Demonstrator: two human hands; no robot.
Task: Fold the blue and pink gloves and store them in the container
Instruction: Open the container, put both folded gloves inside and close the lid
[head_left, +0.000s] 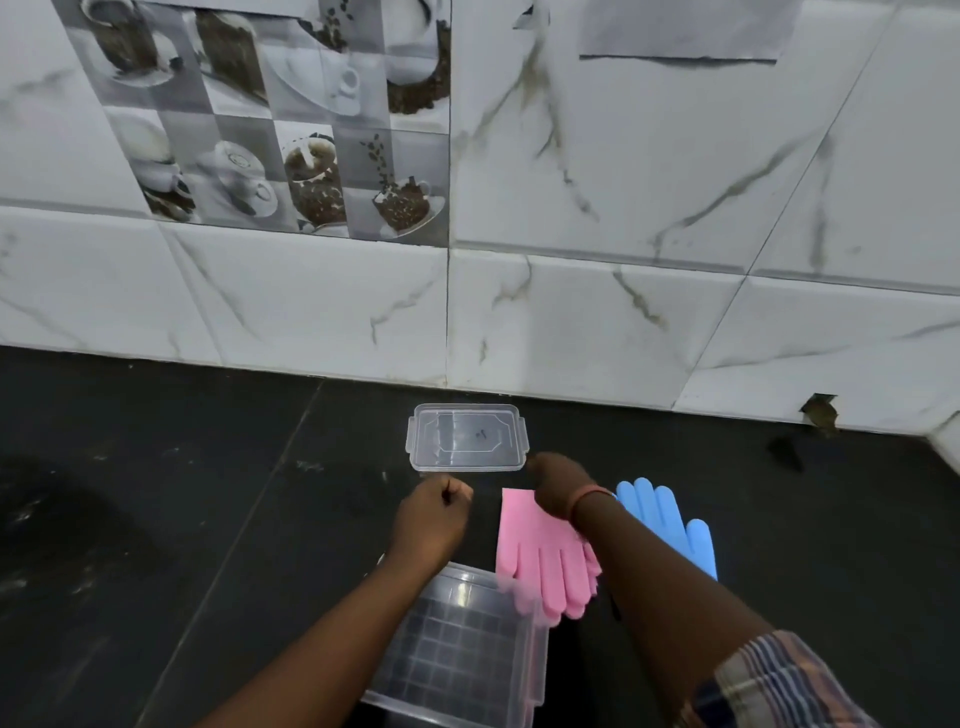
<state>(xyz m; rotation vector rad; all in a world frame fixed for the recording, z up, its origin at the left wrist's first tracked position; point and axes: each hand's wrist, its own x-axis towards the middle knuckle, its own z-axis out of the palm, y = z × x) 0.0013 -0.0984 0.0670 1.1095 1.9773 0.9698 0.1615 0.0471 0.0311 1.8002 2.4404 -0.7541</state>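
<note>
On the dark countertop (156, 519), seen from the head camera, a clear plastic container (462, 654) sits nearest the viewer, open at the top, with a grid pattern showing through its base. Its transparent lid (467, 437) lies flat and apart from it, farther back, close to the foot of the marble-patterned wall tiles (597, 312). A decorative tile panel (270, 119) printed with cups and coffee beans occupies the upper left of the wall.

The pink glove (540, 556) lies flat just right of the container, cuff toward the wall and fingers toward the viewer — its fingertips reach the container's far right corner. The blue glove (670, 519) lies beyond the right forearm, fingers toward the wall, partly hidden by the arm; both gloves are unfolded and outside the container.

The left hand (434, 517) hovers between lid and container with its fingers curled into a loose fist, holding nothing visible. The right hand (558, 483) — a pink band at its wrist — is over the pink glove's cuff, beside the lid's near right corner; its fingers curl away from view, so whether they grip anything cannot be told. A plaid sleeve (769, 686) covers the right upper arm.
</note>
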